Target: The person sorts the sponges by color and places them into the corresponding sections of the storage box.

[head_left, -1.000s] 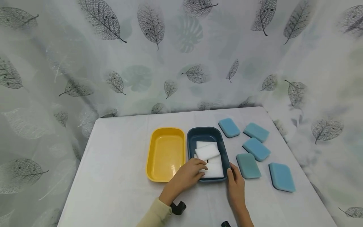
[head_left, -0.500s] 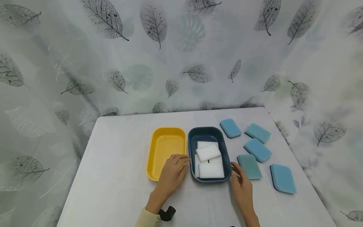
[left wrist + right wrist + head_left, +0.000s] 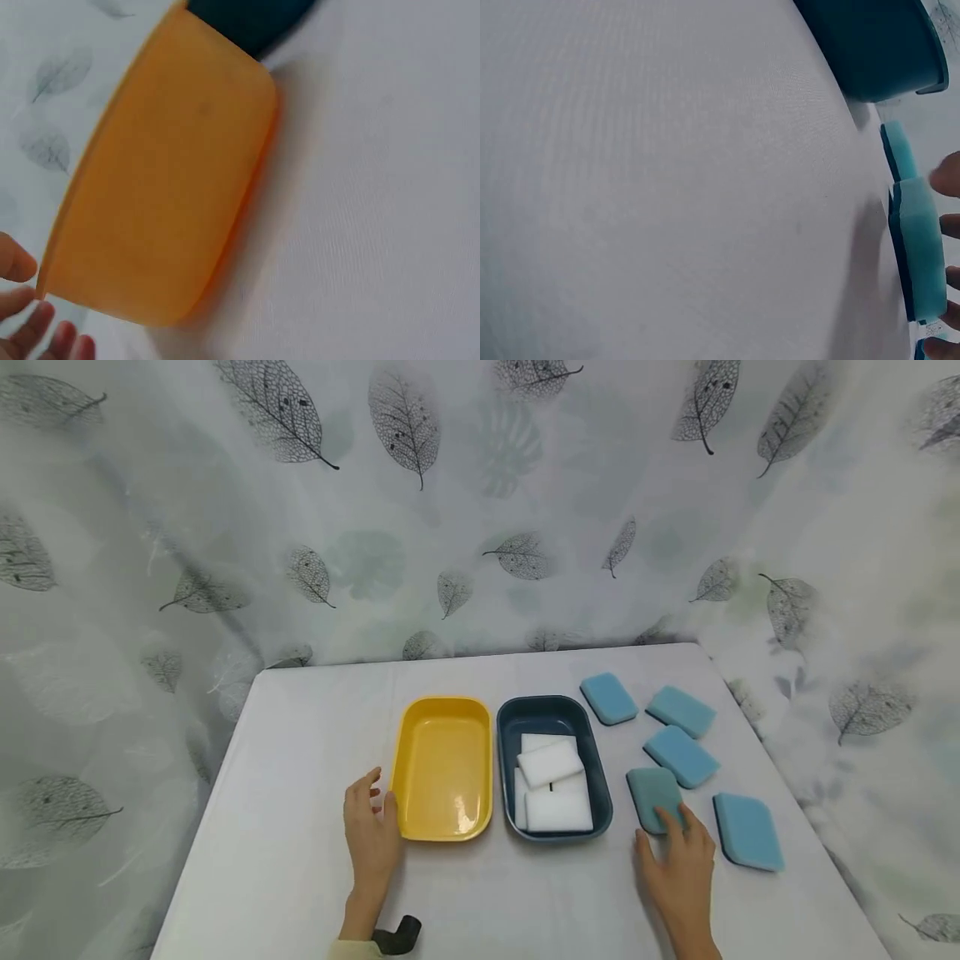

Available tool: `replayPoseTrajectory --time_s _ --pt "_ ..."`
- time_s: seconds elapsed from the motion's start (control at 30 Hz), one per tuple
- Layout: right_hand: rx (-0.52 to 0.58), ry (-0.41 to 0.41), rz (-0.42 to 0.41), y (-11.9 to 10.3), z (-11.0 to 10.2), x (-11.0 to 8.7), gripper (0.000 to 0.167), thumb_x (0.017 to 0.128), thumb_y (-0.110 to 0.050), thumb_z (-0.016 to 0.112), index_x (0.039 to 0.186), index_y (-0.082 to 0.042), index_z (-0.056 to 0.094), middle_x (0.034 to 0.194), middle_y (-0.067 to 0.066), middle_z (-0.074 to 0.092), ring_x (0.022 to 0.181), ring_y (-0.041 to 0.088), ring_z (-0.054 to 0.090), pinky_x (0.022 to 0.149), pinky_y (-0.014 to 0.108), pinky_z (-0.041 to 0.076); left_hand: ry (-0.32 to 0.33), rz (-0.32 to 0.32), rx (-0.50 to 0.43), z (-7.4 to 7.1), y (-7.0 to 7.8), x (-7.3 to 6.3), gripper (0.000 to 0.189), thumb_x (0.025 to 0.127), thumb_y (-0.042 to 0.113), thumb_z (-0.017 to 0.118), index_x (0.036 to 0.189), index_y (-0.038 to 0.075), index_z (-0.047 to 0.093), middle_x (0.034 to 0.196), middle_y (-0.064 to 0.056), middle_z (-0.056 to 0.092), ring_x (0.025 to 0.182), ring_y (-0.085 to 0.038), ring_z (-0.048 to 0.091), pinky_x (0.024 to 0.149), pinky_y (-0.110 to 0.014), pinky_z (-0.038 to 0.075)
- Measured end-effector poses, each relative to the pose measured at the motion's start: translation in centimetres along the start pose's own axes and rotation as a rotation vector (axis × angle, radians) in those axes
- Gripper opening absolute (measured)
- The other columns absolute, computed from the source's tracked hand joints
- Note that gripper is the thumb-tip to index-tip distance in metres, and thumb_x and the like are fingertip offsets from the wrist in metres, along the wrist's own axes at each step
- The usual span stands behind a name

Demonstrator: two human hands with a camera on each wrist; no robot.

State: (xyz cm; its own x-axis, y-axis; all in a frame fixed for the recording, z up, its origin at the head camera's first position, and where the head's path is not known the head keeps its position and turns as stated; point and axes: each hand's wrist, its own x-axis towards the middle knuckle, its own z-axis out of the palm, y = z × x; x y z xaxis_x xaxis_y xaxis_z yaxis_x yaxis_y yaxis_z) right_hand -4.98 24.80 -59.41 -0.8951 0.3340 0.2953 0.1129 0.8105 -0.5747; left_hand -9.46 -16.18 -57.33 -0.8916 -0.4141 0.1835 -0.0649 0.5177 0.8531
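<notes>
Worktop [image 3: 300,860], white-covered, stood in the lower half of the head view, backed by a leaf-printed curtain [image 3: 420,485]. Yellow tray [image 3: 442,768], empty, sat left of centre; dark blue tray [image 3: 553,714] sat just beside it to the right and held white sponge blocks [image 3: 551,781], stacked loosely. Five blue sponges lay scattered right of the trays: the far sponge [image 3: 608,697] nearest the blue tray's upper corner, two more [image 3: 680,711] and [image 3: 679,755] further right, the teal sponge [image 3: 654,793] below them, and the outermost sponge [image 3: 747,831] toward the lower right. Left hand [image 3: 371,831] lay at the yellow tray's lower left corner, fingers relaxed and spread, thumb against the rim, gripping nothing; the left wrist view showed fingertips [image 3: 30,322] just beside the tray wall [image 3: 165,202]. Right hand [image 3: 678,868] rested flat on the worktop with straight fingers touching the near edge of the teal sponge, not curled round it; the right wrist view showed the sponge edge-on [image 3: 919,255] with fingertips behind it. Change noted: a second earlier both hands were at the blue tray, the left on the white blocks; half a second earlier they had parted from it. They then stood further apart, left at the yellow tray and right at the teal sponge, suggesting the white blocks were finished with and the blue sponges were in hand.
</notes>
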Motion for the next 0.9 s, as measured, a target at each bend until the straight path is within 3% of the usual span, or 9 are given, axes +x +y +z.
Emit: replayPoseTrajectory --time_s 0.07,0.13,0.23,0.43,0.67,0.8,0.9 --pt "-0.001 -0.042 0.027 0.0 0.1 0.1 0.052 0.086 -0.006 0.077 0.134 0.005 0.060 0.154 0.037 0.038 0.138 0.063 0.034 0.109 0.078 0.031 -0.059 -0.166 -0.113 -0.5 -0.5 0.0 0.043 0.106 0.013 0.055 0.148 0.010 0.054 0.140 -0.012 0.058 0.116 -0.021 0.055 0.086 -0.015 0.046" --pt "0.007 -0.054 0.041 0.0 0.1 0.3 0.053 0.086 -0.005 0.077 0.135 0.003 0.060 0.156 0.038 0.035 0.139 0.064 0.033 0.108 0.078 0.033 -0.127 -0.287 -0.204 -1.0 -0.7 0.1 0.045 0.107 0.020 0.051 0.152 0.014 0.051 0.143 -0.010 0.058 0.117 -0.018 0.056 0.085 -0.008 0.045" --pt "0.016 -0.058 0.057 0.1 0.0 0.5 0.053 0.085 -0.003 0.077 0.135 0.001 0.059 0.156 0.040 0.032 0.136 0.066 0.035 0.102 0.079 0.036 -0.211 -0.372 -0.301 -1.7 -1.1 0.3 0.046 0.108 0.024 0.051 0.153 0.014 0.051 0.143 -0.012 0.058 0.116 -0.015 0.060 0.085 -0.006 0.047" --pt "0.038 -0.065 0.109 0.5 -0.1 0.7 0.048 0.086 0.003 0.074 0.131 0.001 0.061 0.152 0.040 0.039 0.135 0.065 0.040 0.106 0.078 0.036 -0.331 -0.396 -0.383 -2.5 -2.5 0.9 0.043 0.107 0.027 0.059 0.148 0.015 0.057 0.132 -0.008 0.056 0.105 -0.004 0.062 0.087 -0.012 0.055" --pt "0.097 -0.029 0.119 0.4 -0.5 0.9 0.045 0.082 0.009 0.072 0.126 0.004 0.062 0.146 0.038 0.045 0.135 0.062 0.042 0.107 0.076 0.039 -0.490 -0.339 -0.512 -2.8 -5.1 1.2 0.047 0.102 0.021 0.066 0.148 0.014 0.056 0.124 -0.008 0.061 0.104 -0.010 0.067 0.089 -0.020 0.059" --pt "0.131 -0.015 0.120 -0.4 -0.9 1.1 0.044 0.083 0.010 0.072 0.126 0.004 0.061 0.148 0.037 0.046 0.136 0.060 0.043 0.106 0.075 0.041 -0.523 -0.343 -0.596 -2.6 -5.7 1.2 0.050 0.102 0.017 0.065 0.151 0.011 0.053 0.123 -0.006 0.064 0.105 -0.010 0.069 0.090 -0.022 0.060" --pt "0.183 -0.016 0.109 -1.4 -1.1 1.4 0.043 0.085 0.009 0.071 0.127 0.003 0.061 0.151 0.033 0.044 0.138 0.056 0.043 0.106 0.072 0.043 -0.511 -0.357 -0.634 -2.5 -6.0 1.1 0.051 0.101 0.016 0.066 0.150 0.011 0.053 0.121 -0.004 0.066 0.105 -0.010 0.069 0.090 -0.022 0.060"
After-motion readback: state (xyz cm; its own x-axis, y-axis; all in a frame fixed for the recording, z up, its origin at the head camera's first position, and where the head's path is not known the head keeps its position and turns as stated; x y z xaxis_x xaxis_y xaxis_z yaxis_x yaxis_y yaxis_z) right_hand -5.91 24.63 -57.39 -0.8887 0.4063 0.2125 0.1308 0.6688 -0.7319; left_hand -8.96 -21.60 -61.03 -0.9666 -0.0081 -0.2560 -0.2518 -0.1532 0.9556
